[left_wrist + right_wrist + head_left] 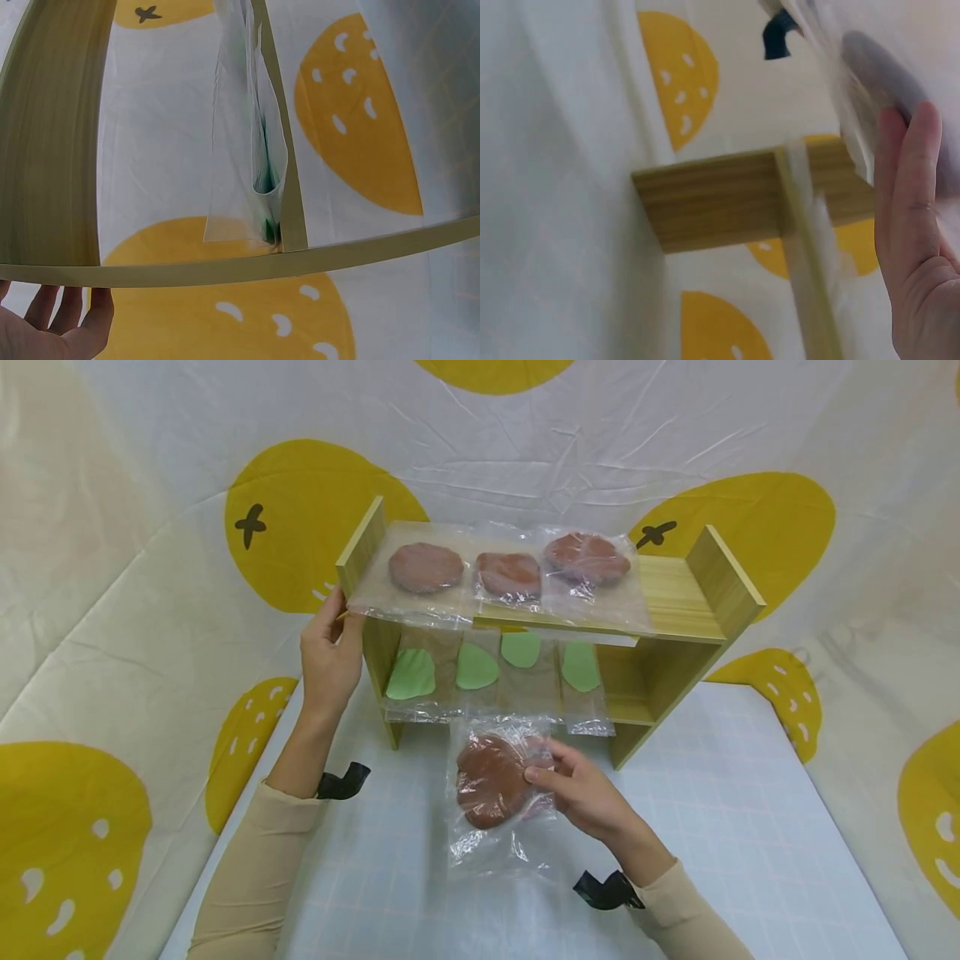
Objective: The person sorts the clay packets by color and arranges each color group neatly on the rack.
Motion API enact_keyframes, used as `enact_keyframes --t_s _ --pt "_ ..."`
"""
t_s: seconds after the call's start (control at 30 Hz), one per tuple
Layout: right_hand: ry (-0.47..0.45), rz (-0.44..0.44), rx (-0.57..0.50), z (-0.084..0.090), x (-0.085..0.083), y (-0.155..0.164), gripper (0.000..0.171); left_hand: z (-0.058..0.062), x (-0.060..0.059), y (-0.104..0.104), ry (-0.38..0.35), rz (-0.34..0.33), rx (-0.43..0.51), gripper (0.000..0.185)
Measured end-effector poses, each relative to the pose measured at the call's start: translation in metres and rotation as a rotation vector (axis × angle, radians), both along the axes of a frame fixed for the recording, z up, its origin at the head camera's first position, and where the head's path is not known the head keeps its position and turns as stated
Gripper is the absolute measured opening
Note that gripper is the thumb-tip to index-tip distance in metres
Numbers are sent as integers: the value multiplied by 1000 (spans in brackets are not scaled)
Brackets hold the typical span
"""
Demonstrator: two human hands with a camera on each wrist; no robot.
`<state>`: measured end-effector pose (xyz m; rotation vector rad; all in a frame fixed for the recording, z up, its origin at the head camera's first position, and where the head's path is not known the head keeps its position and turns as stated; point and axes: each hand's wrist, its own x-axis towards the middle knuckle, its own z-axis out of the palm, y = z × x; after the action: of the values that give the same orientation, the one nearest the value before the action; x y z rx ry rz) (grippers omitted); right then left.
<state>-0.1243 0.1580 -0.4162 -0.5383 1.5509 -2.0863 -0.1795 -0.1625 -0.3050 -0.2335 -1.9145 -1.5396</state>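
My right hand (588,789) pinches the right side of a clear plastic bag (498,856) holding a flat, reddish-brown round piece like a patty (491,781). The bag hangs upright in front of the wooden two-tier shelf (678,597), overlapping its lower tier's front. In the right wrist view, fingers (915,180) lie along the bag. At the shelf's left end, my left hand (333,647) touches the side panel (187,271), fingertips against its outer side. Three bagged reddish-brown pieces (426,567) lean on the upper tier. Several bagged green pieces (477,667) line the lower tier.
The shelf stands on a pale table (757,827) with a faint grid. Behind it and at the sides hangs white cloth with yellow shapes (750,527). Bare wood (678,581) shows at the upper tier's right end. A black curved piece (343,781) sits at each wrist.
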Motion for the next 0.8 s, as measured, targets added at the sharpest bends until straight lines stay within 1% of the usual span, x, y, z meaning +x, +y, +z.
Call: enact_keyframes --t_s 0.07,0.2,0.4,0.6,0.8 --pt "29 4 -25 5 0 5 37 0 0 0 1 -1 3 40" --pt "106 1 -34 17 -2 17 37 0 -1 0 3 -6 11 40" --pt "182 -50 -47 40 -4 33 37 0 -1 0 15 -6 9 39" --pt "281 -80 -65 73 -6 52 37 0 -1 0 19 -2 2 40" --pt "415 -112 -73 104 -8 69 37 -1 -1 -1 25 -4 0 40"
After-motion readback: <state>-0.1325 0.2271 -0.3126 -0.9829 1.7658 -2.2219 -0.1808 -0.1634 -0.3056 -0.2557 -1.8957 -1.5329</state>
